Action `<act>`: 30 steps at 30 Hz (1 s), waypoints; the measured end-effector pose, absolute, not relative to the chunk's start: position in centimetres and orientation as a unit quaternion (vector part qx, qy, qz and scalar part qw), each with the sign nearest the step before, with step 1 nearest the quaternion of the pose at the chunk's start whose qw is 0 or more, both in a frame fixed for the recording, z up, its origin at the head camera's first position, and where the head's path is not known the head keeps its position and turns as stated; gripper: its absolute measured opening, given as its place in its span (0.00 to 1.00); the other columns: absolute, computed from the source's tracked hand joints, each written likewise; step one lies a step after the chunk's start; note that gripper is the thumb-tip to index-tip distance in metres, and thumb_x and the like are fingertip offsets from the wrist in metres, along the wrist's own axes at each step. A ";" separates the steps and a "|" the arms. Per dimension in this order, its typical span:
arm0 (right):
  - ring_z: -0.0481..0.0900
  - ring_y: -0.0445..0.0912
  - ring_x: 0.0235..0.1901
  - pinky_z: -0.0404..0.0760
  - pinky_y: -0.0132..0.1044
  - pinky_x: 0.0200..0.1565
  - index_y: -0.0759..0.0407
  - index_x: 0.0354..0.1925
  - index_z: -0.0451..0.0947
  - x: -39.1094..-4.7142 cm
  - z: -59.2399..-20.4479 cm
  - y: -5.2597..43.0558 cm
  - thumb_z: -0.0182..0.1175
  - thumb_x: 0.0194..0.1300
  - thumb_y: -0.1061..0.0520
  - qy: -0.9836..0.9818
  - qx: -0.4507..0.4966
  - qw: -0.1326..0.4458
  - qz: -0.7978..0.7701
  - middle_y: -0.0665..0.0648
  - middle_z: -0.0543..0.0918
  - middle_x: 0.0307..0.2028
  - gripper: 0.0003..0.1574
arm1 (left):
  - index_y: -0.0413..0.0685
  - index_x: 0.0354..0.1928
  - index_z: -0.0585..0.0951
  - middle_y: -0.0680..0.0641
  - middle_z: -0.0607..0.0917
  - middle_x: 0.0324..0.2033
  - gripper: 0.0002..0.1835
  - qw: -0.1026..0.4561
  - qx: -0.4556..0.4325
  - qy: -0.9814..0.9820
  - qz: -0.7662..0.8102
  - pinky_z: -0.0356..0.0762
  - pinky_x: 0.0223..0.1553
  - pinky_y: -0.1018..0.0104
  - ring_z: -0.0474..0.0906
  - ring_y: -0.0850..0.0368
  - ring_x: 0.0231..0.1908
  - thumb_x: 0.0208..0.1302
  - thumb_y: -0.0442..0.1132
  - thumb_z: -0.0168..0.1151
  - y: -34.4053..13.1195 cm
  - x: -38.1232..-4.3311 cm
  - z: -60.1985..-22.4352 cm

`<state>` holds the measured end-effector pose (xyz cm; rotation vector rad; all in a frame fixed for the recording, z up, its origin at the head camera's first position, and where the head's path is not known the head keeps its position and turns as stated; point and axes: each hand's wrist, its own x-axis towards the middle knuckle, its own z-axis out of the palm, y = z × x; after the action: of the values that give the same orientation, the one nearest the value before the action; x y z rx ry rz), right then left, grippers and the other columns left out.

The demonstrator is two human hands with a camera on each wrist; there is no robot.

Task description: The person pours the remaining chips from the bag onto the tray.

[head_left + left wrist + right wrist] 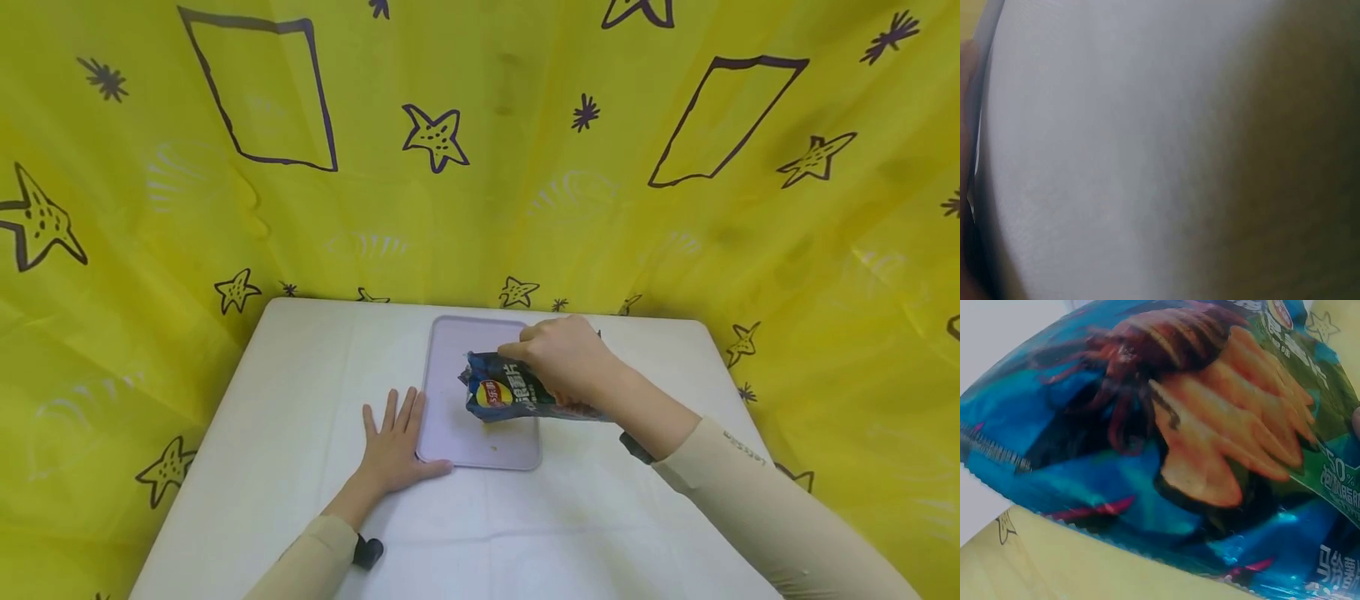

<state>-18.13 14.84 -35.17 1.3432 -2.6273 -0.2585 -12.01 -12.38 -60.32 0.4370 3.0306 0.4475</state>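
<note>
Your right hand [566,354] grasps the Lay's potato chip bag [534,402] from above, its fingers curled on the dark upper side. The bag is held on its side over the right part of the lavender tray [442,440], with its crumpled logo end pointing left above the tray and the other end reaching past the tray's right edge. The right wrist view shows a squid and ridged chips printed on the bag's blue front

Your left hand [396,446] is flat and grasps nothing: its fingers are straight and spread beside the tray's left edge, and the thumb lies by the near left corner. A small yellowish crumb [493,449] sits on the tray near its near edge. The tray rests on the white bench [300,375], in front of a yellow curtain [502,217] printed with starfish
</note>
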 end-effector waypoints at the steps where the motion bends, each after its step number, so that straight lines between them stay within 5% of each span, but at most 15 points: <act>1: 0.79 0.43 0.23 0.77 0.37 0.19 0.39 0.49 0.85 -18.1 -35.1 14.9 0.78 0.37 0.64 -0.884 0.451 0.089 -0.088 0.47 0.84 0.26 0.38 | 0.45 0.80 0.44 0.43 0.45 0.79 0.69 0.025 0.141 0.979 0.145 0.24 0.66 0.24 0.33 0.36 0.78 0.47 0.84 0.53 -12.4 -12.0 -60.3; 21: 0.78 0.42 0.22 0.75 0.34 0.18 0.39 0.49 0.86 -18.5 -34.9 14.9 0.72 0.43 0.68 -0.892 0.440 0.084 -0.069 0.47 0.84 0.26 0.36 | 0.46 0.80 0.44 0.43 0.44 0.79 0.69 0.031 0.138 0.979 0.148 0.22 0.66 0.25 0.32 0.37 0.78 0.47 0.84 0.53 -12.3 -12.1 -60.0; 30: 0.77 0.42 0.22 0.74 0.34 0.18 0.40 0.50 0.85 -18.6 -35.2 15.2 0.74 0.35 0.70 -0.894 0.438 0.076 -0.061 0.47 0.83 0.25 0.42 | 0.46 0.80 0.44 0.42 0.45 0.79 0.70 0.043 0.134 0.978 0.152 0.22 0.66 0.25 0.31 0.37 0.78 0.46 0.84 0.54 -12.2 -11.9 -59.9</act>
<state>-18.56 15.21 -35.19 1.3130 -2.6804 -0.1829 -11.85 -12.23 -59.88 0.4105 2.9927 0.4643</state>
